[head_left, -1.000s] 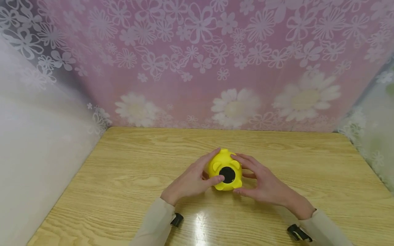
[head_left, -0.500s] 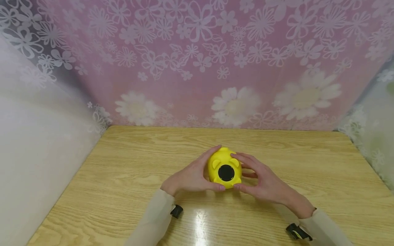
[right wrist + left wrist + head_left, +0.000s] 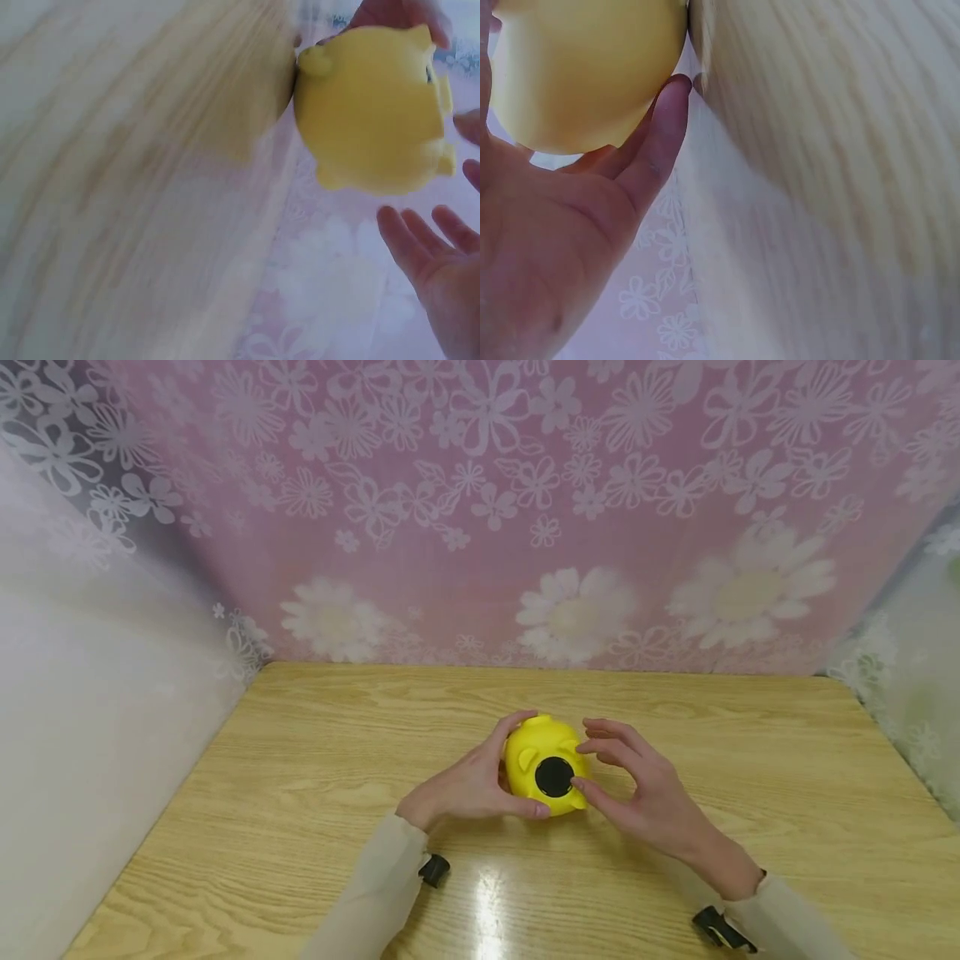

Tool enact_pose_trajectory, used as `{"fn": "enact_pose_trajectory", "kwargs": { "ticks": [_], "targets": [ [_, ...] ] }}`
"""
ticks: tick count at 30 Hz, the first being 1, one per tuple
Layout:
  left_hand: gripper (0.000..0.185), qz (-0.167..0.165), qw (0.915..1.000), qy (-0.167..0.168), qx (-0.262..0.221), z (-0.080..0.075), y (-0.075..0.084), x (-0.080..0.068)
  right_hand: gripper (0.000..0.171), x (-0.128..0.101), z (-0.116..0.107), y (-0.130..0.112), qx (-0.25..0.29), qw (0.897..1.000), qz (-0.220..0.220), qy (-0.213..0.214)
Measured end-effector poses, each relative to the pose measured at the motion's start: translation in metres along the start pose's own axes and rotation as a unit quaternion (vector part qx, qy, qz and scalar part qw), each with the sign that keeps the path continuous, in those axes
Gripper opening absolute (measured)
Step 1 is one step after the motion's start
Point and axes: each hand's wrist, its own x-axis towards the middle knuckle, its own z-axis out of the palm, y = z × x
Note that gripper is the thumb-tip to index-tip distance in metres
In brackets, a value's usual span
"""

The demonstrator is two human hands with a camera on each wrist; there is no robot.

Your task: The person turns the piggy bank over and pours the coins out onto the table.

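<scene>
Right hand (image 3: pixel 645 797) lifted off; piggy bank (image 3: pixel 543 764) in left hand (image 3: pixel 468 785) grip.

Table (image 3: pixel 300 793): piggy bank (image 3: pixel 542 760) at its middle, lying on its side, underside plug (image 3: pixel 554 777) turned toward the person. Left hand (image 3: pixel 468 781) against the bank's left side; right hand (image 3: pixel 645 797) to its right, thumb at the plug. Curtain (image 3: pixel 525 510) behind the table's far edge.

Left hand (image 3: pixel 468 785) curled in sideways grip; right hand (image 3: pixel 645 793) fingers spread, thumb forward, sleeves beige.
</scene>
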Motion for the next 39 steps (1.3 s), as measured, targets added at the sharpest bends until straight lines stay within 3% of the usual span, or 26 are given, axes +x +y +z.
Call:
{"fn": "enact_pose_trajectory", "kwargs": {
  "ticks": [4,7,17,23,27,39],
  "targets": [
    [0.111,0.010,0.9999,0.003,0.004,0.001,0.002,0.002,0.040,0.003,0.005,-0.006,-0.012,0.999,-0.047,0.017],
    [0.111,0.014,0.9999,0.003,-0.003,0.003,0.003,0.002,0.040,0.004,0.010,-0.008,-0.024,0.998,-0.058,0.022],
    [0.113,0.012,0.9998,-0.004,-0.013,0.006,0.003,0.002,0.035,0.002,0.019,-0.012,-0.051,0.996,-0.052,0.043],
    [0.113,0.009,0.9995,-0.010,-0.029,0.004,0.003,0.002,0.031,0.003,0.025,-0.013,-0.027,0.997,-0.023,0.065],
    [0.112,0.014,0.9992,-0.016,-0.033,0.002,0.003,0.002,0.029,0.002,0.028,-0.012,-0.012,0.998,-0.004,0.066],
    [0.109,0.011,0.9983,-0.025,-0.052,0.002,0.000,0.004,0.028,0.005,0.026,-0.011,-0.036,0.998,-0.014,0.044]
  ]
}}
